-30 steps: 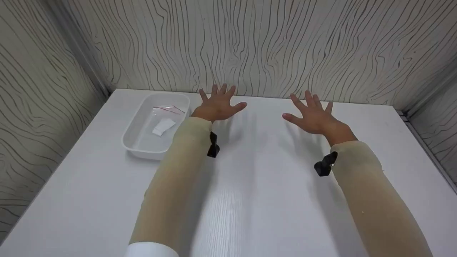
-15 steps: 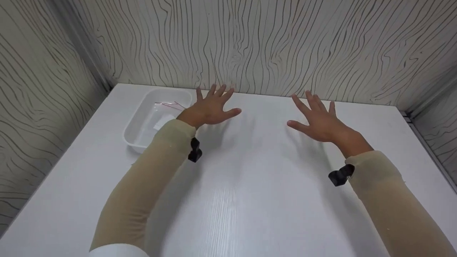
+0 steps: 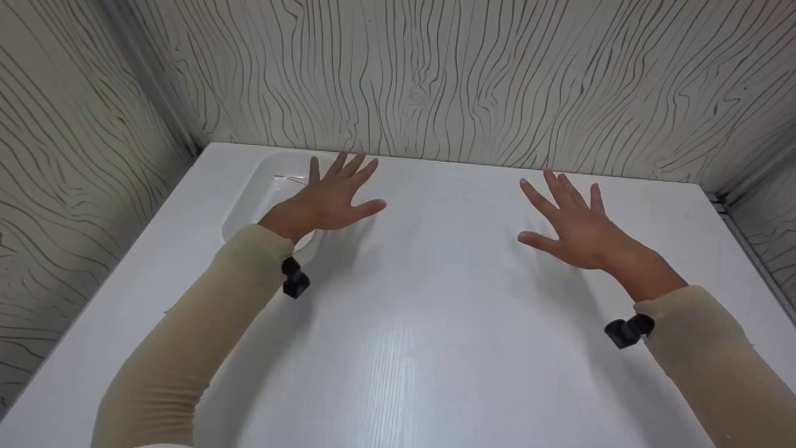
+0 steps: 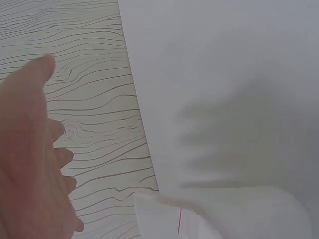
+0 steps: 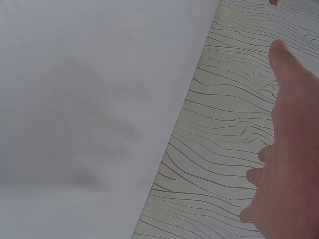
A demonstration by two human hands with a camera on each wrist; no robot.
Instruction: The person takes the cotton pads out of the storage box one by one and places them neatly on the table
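Note:
In the head view my left hand (image 3: 329, 202) is held palm down with fingers spread, over the right side of a white plastic tub (image 3: 249, 193). It covers much of the tub. A clear bag with a red line (image 3: 292, 179) shows inside, partly hidden. My right hand (image 3: 581, 233) hovers above the right part of the white table, fingers spread and holding nothing. In the left wrist view the left hand (image 4: 32, 154) is apart from the tub's rim (image 4: 249, 199). The right wrist view shows the right hand (image 5: 294, 154) with only table and wall around it.
The white table (image 3: 423, 311) meets a wood-grain patterned wall (image 3: 435, 81) at its back edge. Another patterned panel (image 3: 56, 186) stands at the left. A small black camera (image 3: 295, 278) sits at the left wrist, another black camera (image 3: 629, 330) at the right wrist.
Both hands have drawn apart and slightly nearer: the left one moved left over the tub, the right one moved right. The white piece in the tub has become hidden.

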